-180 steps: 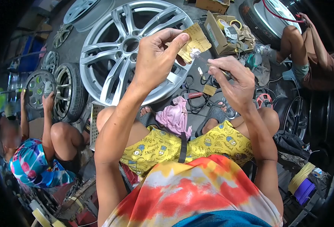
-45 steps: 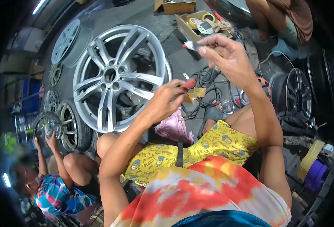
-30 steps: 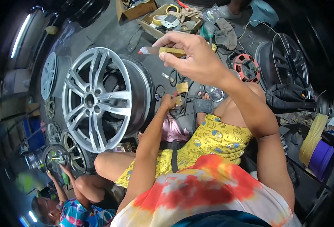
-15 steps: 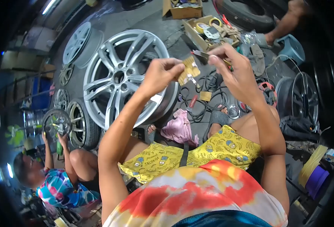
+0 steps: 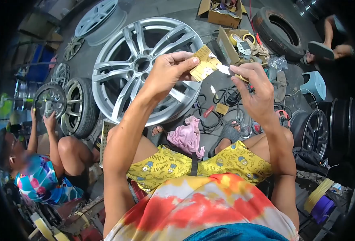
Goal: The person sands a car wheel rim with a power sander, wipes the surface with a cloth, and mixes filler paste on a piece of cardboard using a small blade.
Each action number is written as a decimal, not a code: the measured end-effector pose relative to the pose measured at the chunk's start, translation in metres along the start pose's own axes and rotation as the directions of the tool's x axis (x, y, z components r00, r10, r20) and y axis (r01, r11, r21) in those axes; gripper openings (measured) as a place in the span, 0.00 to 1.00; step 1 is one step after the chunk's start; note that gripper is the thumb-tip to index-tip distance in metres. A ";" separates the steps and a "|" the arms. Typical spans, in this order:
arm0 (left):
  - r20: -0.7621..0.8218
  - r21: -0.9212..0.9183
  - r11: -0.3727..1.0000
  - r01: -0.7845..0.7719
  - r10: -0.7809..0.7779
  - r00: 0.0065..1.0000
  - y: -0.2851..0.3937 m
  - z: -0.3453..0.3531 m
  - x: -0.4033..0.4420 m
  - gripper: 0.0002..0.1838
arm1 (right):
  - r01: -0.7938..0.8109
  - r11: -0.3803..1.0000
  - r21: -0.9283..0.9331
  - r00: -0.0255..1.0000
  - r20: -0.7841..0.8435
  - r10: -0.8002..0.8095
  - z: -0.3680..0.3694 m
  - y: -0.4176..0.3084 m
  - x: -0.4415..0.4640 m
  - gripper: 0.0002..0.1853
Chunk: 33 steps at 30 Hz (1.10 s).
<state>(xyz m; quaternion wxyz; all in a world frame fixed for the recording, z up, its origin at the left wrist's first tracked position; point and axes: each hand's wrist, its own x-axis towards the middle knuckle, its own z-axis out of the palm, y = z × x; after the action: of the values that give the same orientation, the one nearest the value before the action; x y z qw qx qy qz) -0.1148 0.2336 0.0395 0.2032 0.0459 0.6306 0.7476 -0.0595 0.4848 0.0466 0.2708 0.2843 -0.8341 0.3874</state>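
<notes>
My left hand (image 5: 171, 72) pinches a small yellow printed piece of card or sandpaper (image 5: 203, 60) between thumb and fingers, with white patches on its face and edge. In my right hand (image 5: 254, 84) is a small flat blade (image 5: 223, 69), bright at its end and partly covered by the fingers; its handle looks yellowish. The blade's tip is close to the right edge of the yellow piece, and I cannot tell if they touch. Beyond my left hand lies a large silver alloy wheel (image 5: 141, 64). A pink cloth (image 5: 184, 136) lies between my feet.
Cardboard boxes hold tape rolls (image 5: 235, 39) and tools. Black cables, a red-handled tool (image 5: 208, 111) and another yellow piece (image 5: 221, 109) lie on the floor. A tyre (image 5: 280, 34) and a blue stool (image 5: 313, 85) stand right. A co-worker (image 5: 49, 160) holds a wheel at left.
The view has shifted, so the wheel appears larger and farther right. The yellow piece now shows more of its printed face, and the blade has turned to catch light. Both hands keep their holds.
</notes>
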 end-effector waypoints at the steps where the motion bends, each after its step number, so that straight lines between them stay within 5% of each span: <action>1: -0.004 -0.004 1.000 0.000 0.000 1.000 0.001 -0.001 -0.001 0.17 | 0.002 1.000 0.001 1.000 0.005 -0.002 0.001 0.000 0.000 0.18; 10: -0.005 -0.082 0.996 0.024 -0.025 1.000 0.003 -0.004 0.000 0.18 | -0.035 0.999 -0.006 0.999 0.026 0.036 0.003 0.004 -0.006 0.17; 18: -0.070 0.132 0.986 -0.105 0.115 0.991 0.008 0.001 -0.005 0.20 | -0.072 0.995 0.066 0.997 0.023 0.070 -0.003 -0.002 -0.001 0.15; 25: -0.053 0.138 0.981 -0.136 0.145 0.988 0.010 0.004 -0.009 0.21 | -0.105 0.993 0.060 0.994 0.046 0.103 0.001 0.001 -0.002 0.14; 30: -0.077 0.147 0.961 -0.236 0.249 0.965 0.002 0.008 -0.005 0.17 | -0.275 0.939 0.207 0.961 0.080 0.264 0.003 0.001 -0.005 0.13; 33: -0.090 0.167 0.951 -0.261 0.278 0.956 0.001 0.014 -0.007 0.16 | -0.165 0.973 0.161 0.986 0.025 0.163 0.008 0.000 -0.001 0.13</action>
<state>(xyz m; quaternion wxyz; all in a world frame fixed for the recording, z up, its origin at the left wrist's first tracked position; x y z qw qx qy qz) -0.1043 0.2439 0.0446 0.0592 0.1048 0.6844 0.7191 -0.0604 0.4787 0.0413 0.2088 0.2377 -0.8221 0.4734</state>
